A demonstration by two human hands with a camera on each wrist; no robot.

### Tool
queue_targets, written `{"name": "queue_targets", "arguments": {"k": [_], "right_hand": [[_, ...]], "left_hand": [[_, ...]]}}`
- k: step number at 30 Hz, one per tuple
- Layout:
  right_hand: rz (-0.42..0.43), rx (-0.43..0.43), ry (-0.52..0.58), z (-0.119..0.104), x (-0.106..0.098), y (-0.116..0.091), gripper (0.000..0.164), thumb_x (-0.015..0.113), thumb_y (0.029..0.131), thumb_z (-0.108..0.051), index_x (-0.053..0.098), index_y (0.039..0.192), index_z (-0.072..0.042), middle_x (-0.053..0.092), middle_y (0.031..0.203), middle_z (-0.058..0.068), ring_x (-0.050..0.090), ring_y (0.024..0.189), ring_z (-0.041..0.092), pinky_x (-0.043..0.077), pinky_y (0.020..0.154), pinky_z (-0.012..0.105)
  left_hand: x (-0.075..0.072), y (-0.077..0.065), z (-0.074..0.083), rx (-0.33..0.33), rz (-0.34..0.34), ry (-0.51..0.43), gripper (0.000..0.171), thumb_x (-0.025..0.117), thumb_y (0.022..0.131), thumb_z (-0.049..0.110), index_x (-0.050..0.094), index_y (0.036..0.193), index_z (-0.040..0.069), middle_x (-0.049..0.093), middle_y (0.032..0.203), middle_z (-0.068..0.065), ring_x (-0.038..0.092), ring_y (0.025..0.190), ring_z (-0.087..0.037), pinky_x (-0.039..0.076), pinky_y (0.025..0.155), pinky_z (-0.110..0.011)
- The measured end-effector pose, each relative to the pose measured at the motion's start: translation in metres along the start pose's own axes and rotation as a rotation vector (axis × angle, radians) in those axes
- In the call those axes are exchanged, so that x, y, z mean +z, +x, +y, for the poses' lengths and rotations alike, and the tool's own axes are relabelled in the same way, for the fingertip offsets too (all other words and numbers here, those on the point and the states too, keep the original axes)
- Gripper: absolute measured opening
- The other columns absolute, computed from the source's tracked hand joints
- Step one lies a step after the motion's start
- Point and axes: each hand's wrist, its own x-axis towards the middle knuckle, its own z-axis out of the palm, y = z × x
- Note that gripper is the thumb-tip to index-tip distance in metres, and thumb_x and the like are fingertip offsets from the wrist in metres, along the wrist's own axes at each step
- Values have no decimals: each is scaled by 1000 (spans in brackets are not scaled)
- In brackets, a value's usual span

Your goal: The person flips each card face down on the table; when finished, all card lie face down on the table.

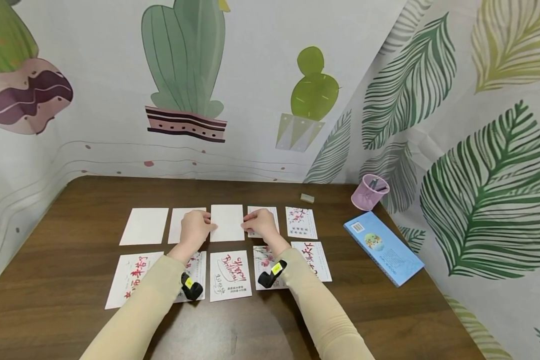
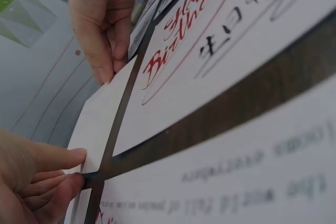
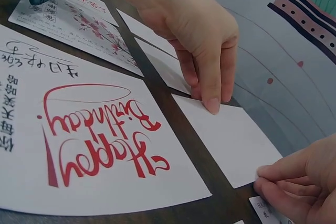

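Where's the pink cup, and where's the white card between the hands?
Pink cup [image 1: 365, 197]: head view, on its outer side wall.
White card [image 1: 226, 223]: head view, on the middle of its blank face.

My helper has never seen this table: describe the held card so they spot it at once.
The brown table holds two rows of five cards. Find the far row, then its middle: a plain white card. The leftmost card looks blank too, but only this one has the left grip at one side edge and the right grip at the other.
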Motion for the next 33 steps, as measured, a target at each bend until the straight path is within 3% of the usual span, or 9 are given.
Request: {"name": "queue_targets", "arguments": {"k": [10, 22, 33], "right_hand": [[-2, 3, 39, -4, -1, -4, 14, 74, 84, -4, 73, 94, 5, 74, 87, 18, 68, 62, 10, 59, 63, 24], [-5, 3, -1, -8, -2, -11, 18, 73, 84, -7, 73, 99, 4, 73, 91, 17, 72, 73, 18, 60, 68, 25], [-29, -57, -16, -5, -10, -14, 22, 70, 86, -8, 72, 105, 2, 74, 96, 16, 72, 80, 19, 58, 71, 24]], "left_hand": [[3, 0, 1, 38, 26, 57, 28, 74, 82, 6, 71, 107, -8, 74, 92, -19, 69, 86, -31, 55, 78, -44], [3, -1, 2, 55, 20, 76, 27, 72, 84, 6, 71, 107, -9, 73, 96, -21, 69, 88, -32, 57, 79, -44], [6, -3, 7, 91, 37, 66, 28, 71, 86, 4, 69, 111, -9, 73, 100, -22, 71, 93, -34, 58, 81, -44]]}}
